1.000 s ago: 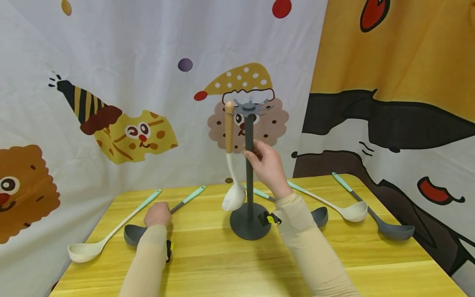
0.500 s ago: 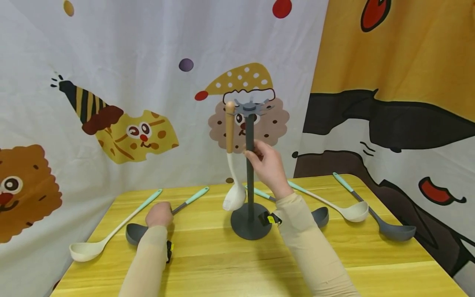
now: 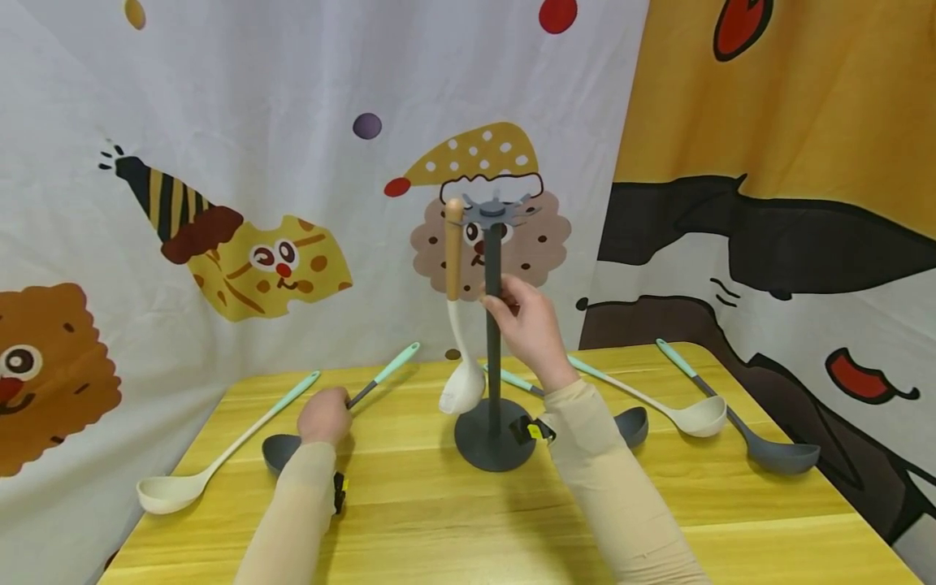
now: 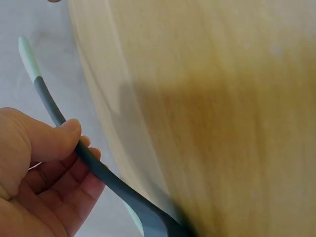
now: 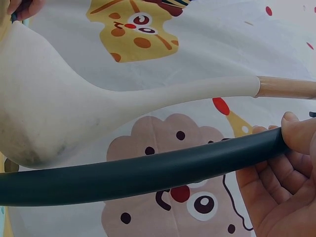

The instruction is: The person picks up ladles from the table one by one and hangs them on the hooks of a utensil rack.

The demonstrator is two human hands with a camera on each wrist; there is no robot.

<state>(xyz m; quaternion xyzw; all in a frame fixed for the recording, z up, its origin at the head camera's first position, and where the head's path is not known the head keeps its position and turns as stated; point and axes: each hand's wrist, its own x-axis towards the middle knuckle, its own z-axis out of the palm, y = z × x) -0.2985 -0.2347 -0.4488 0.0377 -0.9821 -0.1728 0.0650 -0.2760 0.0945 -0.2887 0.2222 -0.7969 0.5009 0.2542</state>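
My left hand [image 3: 325, 416] pinches the dark grey shaft of a ladle with a mint handle [image 3: 395, 363] between thumb and fingers. In the left wrist view the ladle's shaft [image 4: 118, 185] slants across the hand, and its bowl is mostly out of frame. With my right hand [image 3: 530, 329] I grip the upper part of a dark grey stand's pole [image 3: 493, 349]. From the stand's hooked top [image 3: 491, 211] hangs a white ladle with a wooden handle [image 3: 462, 388], bowl down, left of the pole. The right wrist view shows that white bowl [image 5: 44, 98] close up.
A white ladle [image 3: 171, 492] with a mint handle lies at the left of the wooden table [image 3: 439, 528]. On the right lie another white ladle [image 3: 698, 417], a grey ladle [image 3: 782, 457] and a grey ladle [image 3: 631, 426] partly hidden by the right arm. A printed curtain [image 3: 292, 73] hangs behind.
My left hand has shifted a little to the right with the grey ladle, and its handle end has risen. The right hand and the stand have stayed put.
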